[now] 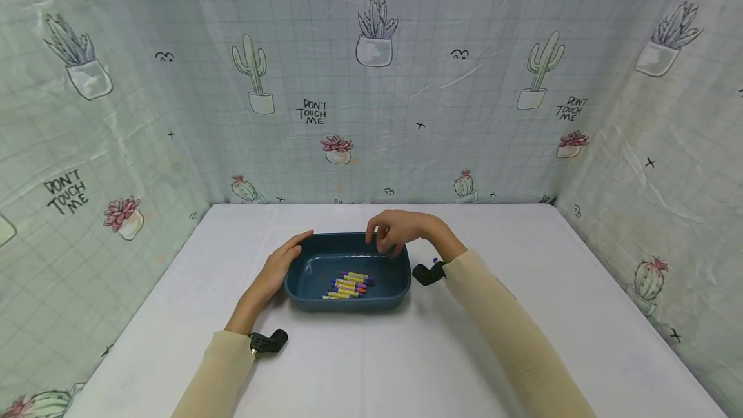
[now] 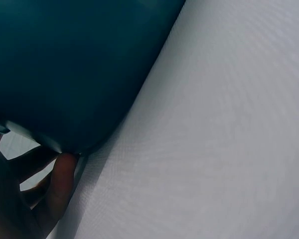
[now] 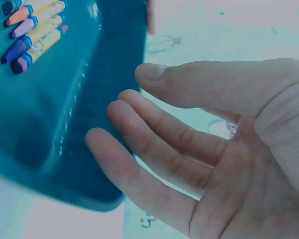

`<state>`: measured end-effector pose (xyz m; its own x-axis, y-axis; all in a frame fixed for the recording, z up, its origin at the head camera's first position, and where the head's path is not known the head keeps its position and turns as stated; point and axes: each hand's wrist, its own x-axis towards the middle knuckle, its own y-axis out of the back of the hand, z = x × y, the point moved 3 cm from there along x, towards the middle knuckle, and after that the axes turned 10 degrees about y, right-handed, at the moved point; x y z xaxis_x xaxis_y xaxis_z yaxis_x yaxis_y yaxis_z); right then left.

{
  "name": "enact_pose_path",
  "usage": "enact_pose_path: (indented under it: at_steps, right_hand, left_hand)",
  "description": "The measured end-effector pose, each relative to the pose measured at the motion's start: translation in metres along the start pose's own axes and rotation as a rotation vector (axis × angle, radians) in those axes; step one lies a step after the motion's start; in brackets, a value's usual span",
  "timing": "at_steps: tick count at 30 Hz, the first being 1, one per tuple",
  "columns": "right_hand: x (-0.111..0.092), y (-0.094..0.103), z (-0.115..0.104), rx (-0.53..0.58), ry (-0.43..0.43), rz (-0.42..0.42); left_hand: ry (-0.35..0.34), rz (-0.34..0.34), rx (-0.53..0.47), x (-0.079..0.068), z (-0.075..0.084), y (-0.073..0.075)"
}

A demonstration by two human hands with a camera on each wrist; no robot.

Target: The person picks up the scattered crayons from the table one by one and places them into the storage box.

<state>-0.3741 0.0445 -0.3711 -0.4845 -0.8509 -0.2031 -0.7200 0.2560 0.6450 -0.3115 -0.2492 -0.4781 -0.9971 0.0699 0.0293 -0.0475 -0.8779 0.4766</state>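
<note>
A dark teal rectangular tray (image 1: 362,305) sits on the white table, with several yellow-wrapped crayons (image 1: 348,286) lying side by side on its floor. My left hand (image 1: 278,263) rests against the tray's left side, its fingers reaching along toward the back corner; in the left wrist view, fingertips meet the tray's dark wall (image 2: 89,74). Over the right back part of the tray hovers my right hand (image 1: 400,228), fingers loosely bent downward. The right wrist view shows nothing between the thumb and fingers of that hand (image 3: 189,139), with crayons (image 3: 37,35) beyond it.
A small blue thing (image 1: 436,260) shows just behind the right wrist, mostly hidden by the arm. The white table (image 1: 360,360) is bordered at the back and sides by a cactus-print cloth (image 1: 377,115). Black wrist devices (image 1: 269,342) stick out below both sleeves.
</note>
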Motion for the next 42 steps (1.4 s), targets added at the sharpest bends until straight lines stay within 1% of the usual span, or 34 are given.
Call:
enact_pose_path:
  at_steps: [4, 7, 15, 18, 22, 28, 30, 32, 35, 37, 40, 42]
  right_hand:
    - [-0.017, 0.007, 0.007, -0.013, 0.016, 0.059]
    - [-0.032, 0.011, 0.014, 0.010, 0.017, 0.109]
    - [-0.076, 0.014, 0.041, 0.081, 0.019, 0.253]
    - [-0.091, 0.014, 0.055, 0.097, 0.002, 0.298]
    - [-0.106, 0.012, 0.075, 0.094, -0.043, 0.338]
    - [-0.121, 0.003, 0.104, 0.093, -0.110, 0.375]
    - [-0.124, -0.001, 0.112, 0.098, -0.129, 0.379]
    - [-0.126, -0.004, 0.118, 0.109, -0.147, 0.381]
    - [-0.129, -0.009, 0.124, 0.134, -0.177, 0.379]
    - [-0.131, -0.012, 0.127, 0.142, -0.191, 0.375]
    - [-0.131, -0.015, 0.130, 0.137, -0.197, 0.369]
    - [-0.131, -0.016, 0.130, 0.129, -0.195, 0.366]
  left_hand:
    - [-0.005, -0.004, -0.020, 0.000, 0.001, -0.002]
    - [-0.014, -0.007, -0.023, 0.002, 0.001, -0.002]
    - [0.004, -0.007, -0.005, 0.002, -0.001, -0.002]
    - [0.002, -0.008, -0.003, 0.002, -0.001, -0.001]
    - [0.003, -0.003, -0.001, 0.002, -0.001, 0.000]
    - [0.013, -0.002, -0.006, 0.000, 0.001, -0.001]
    - [0.019, -0.007, -0.008, -0.003, 0.007, -0.001]
    - [0.024, -0.015, -0.009, -0.008, 0.017, 0.000]
    - [0.021, -0.026, -0.004, -0.016, 0.032, 0.001]
    - [0.019, -0.026, -0.001, -0.019, 0.039, 0.002]
    - [0.019, -0.020, -0.012, -0.021, 0.040, 0.002]
    - [0.025, -0.020, -0.024, -0.020, 0.037, 0.001]
